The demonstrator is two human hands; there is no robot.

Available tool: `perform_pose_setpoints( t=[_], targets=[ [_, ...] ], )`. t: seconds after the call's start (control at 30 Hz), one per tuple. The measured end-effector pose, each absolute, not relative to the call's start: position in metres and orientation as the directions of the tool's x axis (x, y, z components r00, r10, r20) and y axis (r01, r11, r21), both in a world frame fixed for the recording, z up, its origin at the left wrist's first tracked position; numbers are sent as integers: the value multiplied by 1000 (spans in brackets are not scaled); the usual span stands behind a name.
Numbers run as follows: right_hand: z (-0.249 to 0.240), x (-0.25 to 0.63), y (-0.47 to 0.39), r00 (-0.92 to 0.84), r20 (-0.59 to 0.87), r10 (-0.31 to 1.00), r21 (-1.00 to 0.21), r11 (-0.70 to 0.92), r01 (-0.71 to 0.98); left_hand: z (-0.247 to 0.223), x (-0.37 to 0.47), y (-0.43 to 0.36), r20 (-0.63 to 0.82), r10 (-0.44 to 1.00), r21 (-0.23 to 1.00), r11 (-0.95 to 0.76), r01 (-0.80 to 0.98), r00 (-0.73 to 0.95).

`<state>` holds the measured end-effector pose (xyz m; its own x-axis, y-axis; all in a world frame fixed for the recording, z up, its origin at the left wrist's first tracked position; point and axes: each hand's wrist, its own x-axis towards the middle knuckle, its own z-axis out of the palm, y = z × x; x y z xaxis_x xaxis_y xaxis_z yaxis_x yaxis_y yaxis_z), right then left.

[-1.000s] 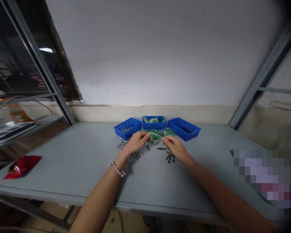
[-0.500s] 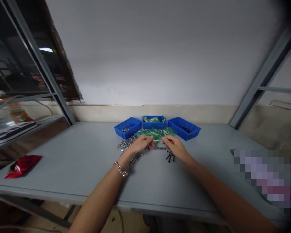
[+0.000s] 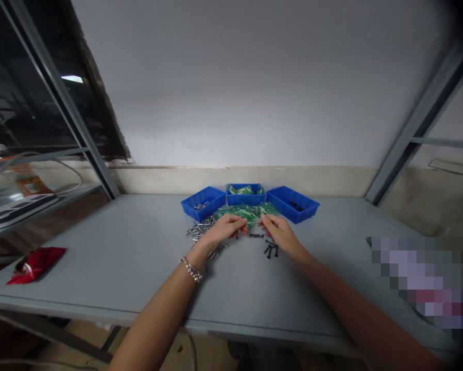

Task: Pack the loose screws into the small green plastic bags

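Note:
My left hand (image 3: 231,226), with a bracelet at the wrist, is closed in a pinch on the left end of a thin silvery rod (image 3: 253,222), probably a long screw. At the rod's other end, the fingers of my right hand (image 3: 276,229) are closed in a pinch too. A pile of long silvery screws (image 3: 199,230) lies beside and partly under my left hand. Black screws (image 3: 270,249) lie loose below my right hand, and another black screw (image 3: 256,235) is between the hands. Just behind them are green plastic bags (image 3: 239,211).
Behind the bags stand a left blue bin (image 3: 188,208) with small silvery parts, a middle blue bin (image 3: 245,199) with green bags, and a right blue bin (image 3: 308,210) with black parts. A red packet (image 3: 41,263) lies on the left of the grey table (image 3: 138,247).
The hands have shifted slightly, with the left fingers a little further right along the silvery rod. The bins, bags and screw piles stay put.

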<state>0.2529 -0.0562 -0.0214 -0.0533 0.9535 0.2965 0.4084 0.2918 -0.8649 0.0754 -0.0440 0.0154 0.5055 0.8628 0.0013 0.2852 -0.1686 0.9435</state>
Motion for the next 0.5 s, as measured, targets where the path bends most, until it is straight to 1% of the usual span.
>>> perform_pose_setpoints(
  t=[0.1, 0.27, 0.5],
  targets=[
    [-21, 253, -56, -73, 271, 960, -878, 278, 390, 16, 75, -45, 9, 864, 940, -178, 290, 504],
    [-16, 251, -58, -163, 258, 952, -874, 302, 381, 17, 75, -45, 24, 858, 931, -206, 302, 513],
    [-14, 251, -59, -134, 185, 974, -927, 218, 305, 9, 75, -38, -6, 862, 929, -183, 321, 507]
  ],
)
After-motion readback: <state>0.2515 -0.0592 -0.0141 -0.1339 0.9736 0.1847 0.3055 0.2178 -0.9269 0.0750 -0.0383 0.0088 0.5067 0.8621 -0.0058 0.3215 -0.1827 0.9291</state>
